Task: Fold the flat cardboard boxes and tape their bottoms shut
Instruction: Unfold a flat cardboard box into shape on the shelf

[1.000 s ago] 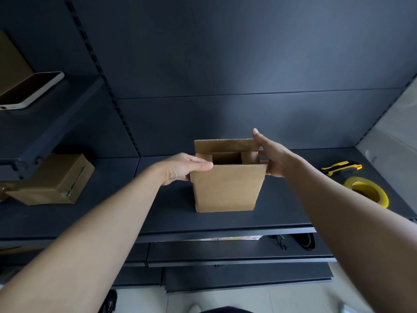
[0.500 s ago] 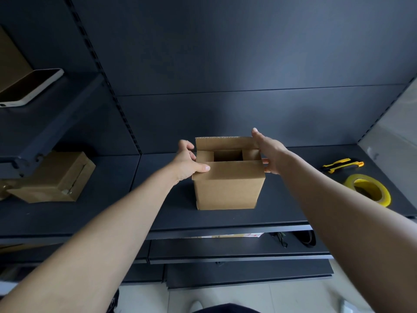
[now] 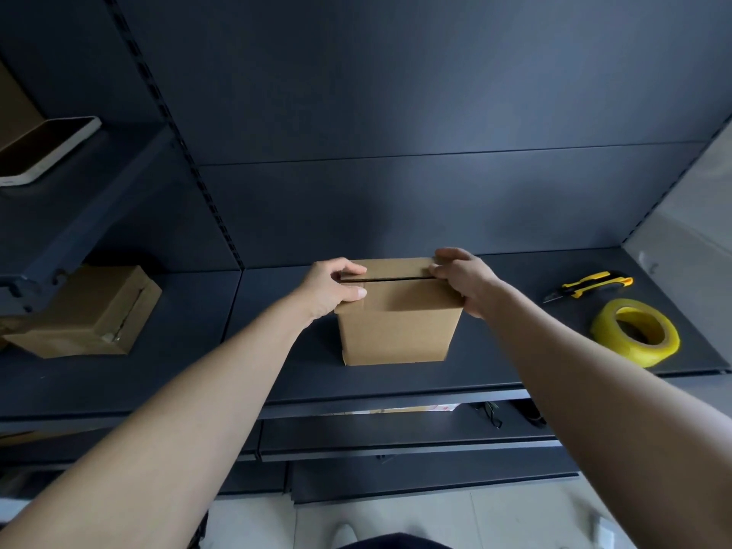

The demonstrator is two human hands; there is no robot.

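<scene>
My left hand (image 3: 332, 289) and my right hand (image 3: 463, 281) both grip the top of the box (image 3: 396, 330) on the shelf (image 3: 515, 350).

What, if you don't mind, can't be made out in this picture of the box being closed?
Inside the box: head view, the folded flaps pinched by the left hand and right hand cover it; only a dark slit shows.
Underside of the box: head view, it rests on the shelf.
The phone: head view, cut off by the left edge.
The objects on the lower shelf: head view, dark, small, partly under the upper shelf.
</scene>
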